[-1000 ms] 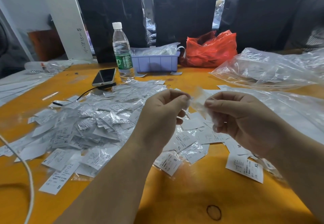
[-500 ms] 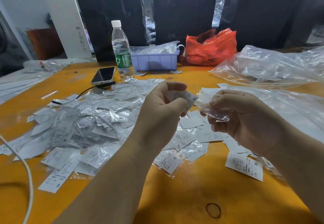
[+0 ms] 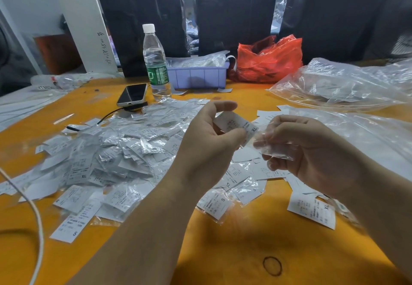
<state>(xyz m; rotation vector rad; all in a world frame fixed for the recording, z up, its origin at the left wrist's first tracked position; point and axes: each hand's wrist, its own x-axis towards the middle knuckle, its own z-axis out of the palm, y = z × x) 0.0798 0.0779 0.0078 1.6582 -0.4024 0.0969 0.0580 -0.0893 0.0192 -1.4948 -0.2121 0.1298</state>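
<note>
The left hand point(image 3: 207, 148) pinches a label point(image 3: 236, 123) between thumb and fingers, with the index finger lifted clear above it. The grip sits on the near end, which leaves the end marked XL free to lead. The right hand point(image 3: 312, 150) holds a small clear sleeve point(image 3: 274, 148) in curled fingers with the thumb on top, probably to keep its mouth facing the label. The hands are close together above the table point(image 3: 223, 251) but not touching. The label's XL end meets the sleeve's edge. Whether it has entered cannot be told, because the film is transparent.

Judged step: inserting the label into the sleeve.

- Left of the left hand: a pile point(image 3: 107, 150) of sleeved labels, probably finished work kept on that side for drop-off.
- Under and near the right hand: loose labels point(image 3: 312, 210), within short reach for the next pick.
- Beyond the right hand: large clear bags point(image 3: 345, 84).
- Beyond the left hand: a phone point(image 3: 132, 94) and a bottle point(image 3: 156, 66) standing upright just beside it.
- Further back, between the hands: a purple tray point(image 3: 198, 77), with a red bag point(image 3: 269, 61) to its right.
- Far left of the left arm: a white cable point(image 3: 38, 217) running across the table.
</note>
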